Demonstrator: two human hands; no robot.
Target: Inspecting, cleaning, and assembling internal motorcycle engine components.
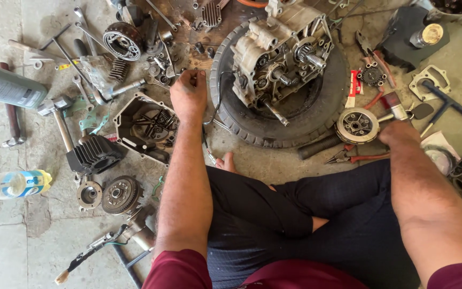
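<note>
A: Looking straight down on a person sitting cross-legged on a concrete floor, dark trousers, maroon sleeves. The left hand [189, 96] is stretched forward, fingers bunched narrow around something small near the scattered parts. What it pinches is too small to make out.

B: And the right hand [399, 134]?

A: Out to the side, resting just beside a round clutch assembly [357, 125], a silvery disc with a ring of holes. The fingers touch its edge, but whether they grip it, I cannot tell; the back of the hand hides them.

B: What sits between the hands?

A: An engine crankcase [279, 53], opened, shafts and gears showing, lying on a black tyre [252, 126] that serves as a cradle. The left hand is just beside the tyre's left rim.

B: Around the left hand?

A: An engine side cover [145, 128] lies open-side up, near the wrist. Left of that, a black finned cylinder [94, 154]. Nearer the person, a toothed clutch gear [120, 195] and a smaller round hub [89, 195] beside it. A hammer [60, 120] lies left of the cover, and a grey oil bottle [6, 88] at the far left edge.

B: On the right side?

A: Red-handled pliers [356, 157] lie just below the clutch assembly, and a black T-handle wrench [445, 107] is further right, well apart from the hand.
</note>
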